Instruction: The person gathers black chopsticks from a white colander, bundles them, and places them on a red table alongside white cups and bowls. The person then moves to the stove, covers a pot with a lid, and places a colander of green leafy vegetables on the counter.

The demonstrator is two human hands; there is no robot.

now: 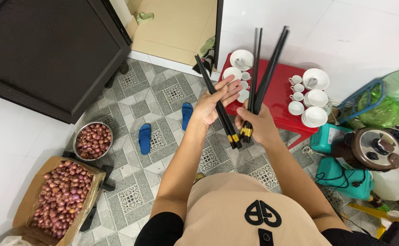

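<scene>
Left hand [215, 102] half open, fingers spread, a pair of black chopsticks [217, 107] lying across its palm. Right hand [256, 124] closed around a bundle of black chopsticks [263, 77], tips fanning upward. Both held above the tiled floor [140, 109], before the red table [277, 98] with white cups and bowls [315, 98].

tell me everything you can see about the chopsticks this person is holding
The chopsticks are long, thin and black, glossy like lacquer or plastic, each with a yellow band near the thick end. The right hand grips a bunch by those banded ends, tips fanning upward over the red table. The left hand holds a pair across its open palm, slanting up to the left, banded ends low beside the other bunch.
</scene>
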